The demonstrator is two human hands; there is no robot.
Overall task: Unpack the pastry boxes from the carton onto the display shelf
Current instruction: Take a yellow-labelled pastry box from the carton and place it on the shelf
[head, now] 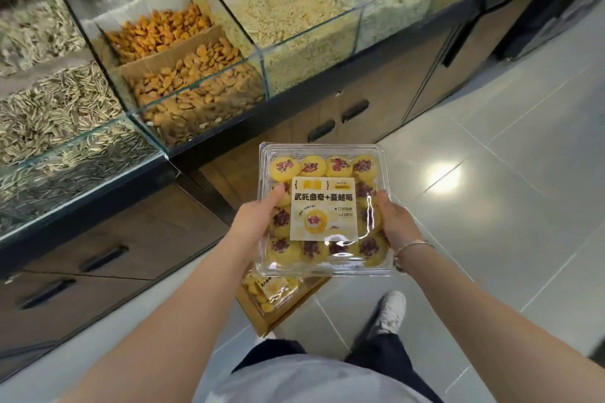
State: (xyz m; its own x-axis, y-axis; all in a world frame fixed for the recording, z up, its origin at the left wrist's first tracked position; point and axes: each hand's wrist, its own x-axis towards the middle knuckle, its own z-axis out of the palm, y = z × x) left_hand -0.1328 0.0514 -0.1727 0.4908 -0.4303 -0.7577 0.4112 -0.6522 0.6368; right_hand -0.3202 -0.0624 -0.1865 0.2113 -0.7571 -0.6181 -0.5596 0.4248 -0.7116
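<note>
A clear plastic pastry box [324,170] of yellow cookies with purple centres and a white-and-yellow label is held level in front of me at waist height. My left hand [257,217] grips its left edge, thumb on the lid. On the right edge sits my right hand [394,217], with a bracelet at the wrist. Below the box, on the floor, stands the open brown carton [278,311] with more yellow pastry boxes inside, partly hidden by the held box.
Glass bulk bins [203,88] of nuts, sunflower seeds and flakes run along the counter on the left and ahead. Wooden cabinet drawers with dark handles [104,258] sit below. Grey tiled floor [491,173] spreads to the right. My white shoe [391,311] is beside the carton.
</note>
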